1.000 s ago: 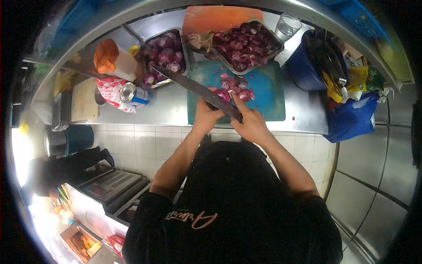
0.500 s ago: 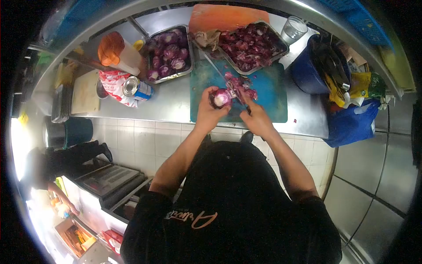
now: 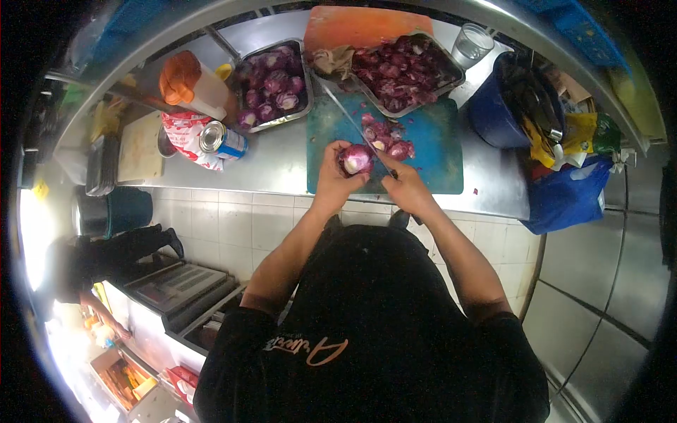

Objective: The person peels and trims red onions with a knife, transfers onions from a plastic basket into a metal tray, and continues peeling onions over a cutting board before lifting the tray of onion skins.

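My left hand (image 3: 334, 176) grips a red onion (image 3: 357, 161) whose pale cut end faces up, above the front of the teal cutting board (image 3: 430, 166). My right hand (image 3: 407, 186) is wrapped round the handle of a kitchen knife (image 3: 350, 118); its long blade slants away to the far left over the board. Purple onion peelings (image 3: 386, 135) lie beside the blade. Behind to the left, a metal tray (image 3: 310, 106) contains several whole red onions (image 3: 276, 83). Onion skins and trimmings (image 3: 405, 69) heap up in another metal tray (image 3: 460, 79) at the board's back edge.
An orange cutting board (image 3: 352, 27) lies at the back, near a glass (image 3: 472, 44). On the right are a blue bucket (image 3: 486, 113) and a blue bag (image 3: 571, 197). A can (image 3: 224, 141) and an orange-lidded jug (image 3: 187, 81) stand left. Another person's arm (image 3: 106, 317) shows lower left.
The peelings on the board have shifted slightly, and the onion in my left hand has turned a little. My right hand with the knife has moved slightly left.
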